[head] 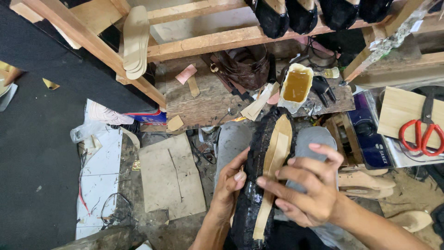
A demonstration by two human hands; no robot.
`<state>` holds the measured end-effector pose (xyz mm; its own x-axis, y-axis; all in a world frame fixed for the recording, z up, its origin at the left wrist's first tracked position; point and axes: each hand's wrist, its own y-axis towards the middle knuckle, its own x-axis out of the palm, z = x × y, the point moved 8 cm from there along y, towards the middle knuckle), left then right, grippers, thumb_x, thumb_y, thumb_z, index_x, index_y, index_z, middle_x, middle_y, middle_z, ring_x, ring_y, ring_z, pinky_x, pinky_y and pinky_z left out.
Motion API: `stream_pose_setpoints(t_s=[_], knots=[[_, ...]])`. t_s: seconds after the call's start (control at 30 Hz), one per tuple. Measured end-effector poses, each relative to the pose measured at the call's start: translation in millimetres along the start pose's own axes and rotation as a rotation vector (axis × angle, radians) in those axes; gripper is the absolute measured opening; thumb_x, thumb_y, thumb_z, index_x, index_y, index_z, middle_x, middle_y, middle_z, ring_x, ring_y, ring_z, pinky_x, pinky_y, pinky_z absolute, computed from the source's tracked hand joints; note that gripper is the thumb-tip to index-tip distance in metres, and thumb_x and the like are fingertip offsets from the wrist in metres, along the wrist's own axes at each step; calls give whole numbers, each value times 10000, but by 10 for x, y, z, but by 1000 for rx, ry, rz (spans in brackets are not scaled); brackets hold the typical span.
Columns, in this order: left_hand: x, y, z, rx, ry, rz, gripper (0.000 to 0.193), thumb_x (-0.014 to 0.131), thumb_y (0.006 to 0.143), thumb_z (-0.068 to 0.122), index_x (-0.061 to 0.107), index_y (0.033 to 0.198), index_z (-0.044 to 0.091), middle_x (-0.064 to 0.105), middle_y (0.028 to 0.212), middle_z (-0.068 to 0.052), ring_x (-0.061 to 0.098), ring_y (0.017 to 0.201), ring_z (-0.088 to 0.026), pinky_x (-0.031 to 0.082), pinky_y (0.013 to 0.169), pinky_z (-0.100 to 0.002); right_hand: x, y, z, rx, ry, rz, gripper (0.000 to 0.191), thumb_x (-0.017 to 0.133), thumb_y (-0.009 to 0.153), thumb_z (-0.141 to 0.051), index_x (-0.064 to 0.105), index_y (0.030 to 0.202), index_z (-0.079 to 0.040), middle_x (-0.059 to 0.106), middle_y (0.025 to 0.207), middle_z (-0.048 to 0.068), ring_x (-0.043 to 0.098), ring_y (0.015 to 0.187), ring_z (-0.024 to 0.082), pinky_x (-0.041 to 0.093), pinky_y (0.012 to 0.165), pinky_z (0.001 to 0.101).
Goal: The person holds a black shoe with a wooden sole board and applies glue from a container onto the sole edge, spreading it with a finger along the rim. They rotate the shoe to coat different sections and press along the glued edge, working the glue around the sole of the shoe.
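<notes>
Over the lap, the left hand (230, 185) is gripping a black shoe (261, 176) sole-up while the right hand's (305, 190) spread fingers are pressing a tan strip (274, 162) on; its lower end seems unseated.

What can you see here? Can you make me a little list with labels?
place: a cluttered workbench with wooden racks
left hand: grips the side of a black shoe
right hand: fingers press a tan insole lying inside the shoe
shoe: sole side up, held over the lap
glue pot: open, amber glue inside, on the bench above the shoe
scissors: red handles, on a wooden board at right
cardboard: flat on the floor at left
rack: black shoes on top
</notes>
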<state>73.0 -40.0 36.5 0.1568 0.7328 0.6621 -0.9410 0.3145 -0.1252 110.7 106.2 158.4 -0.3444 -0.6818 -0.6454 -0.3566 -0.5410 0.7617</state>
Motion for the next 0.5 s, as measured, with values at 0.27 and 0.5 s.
stream_pose_setpoints(t_s=[0.27, 0.5], knots=[[11, -17, -20, -28, -39, -8, 899, 714, 831, 382, 407, 1535, -87, 590, 1417, -211, 608, 1248, -240, 476, 1092, -351, -39, 59, 153, 87, 12, -5, 359, 622, 883, -389, 791, 1153, -223, 632, 1085, 16, 527, 1066, 252, 282, 1078, 552], [24, -6, 10, -5, -29, -40, 909, 718, 821, 384, 417, 1534, -93, 579, 1452, -208, 594, 1292, -240, 453, 1125, -350, -51, 103, 188, 60, -4, 10, 348, 641, 891, -382, 794, 1158, -219, 624, 1089, 11, 519, 1077, 248, 293, 1085, 544]])
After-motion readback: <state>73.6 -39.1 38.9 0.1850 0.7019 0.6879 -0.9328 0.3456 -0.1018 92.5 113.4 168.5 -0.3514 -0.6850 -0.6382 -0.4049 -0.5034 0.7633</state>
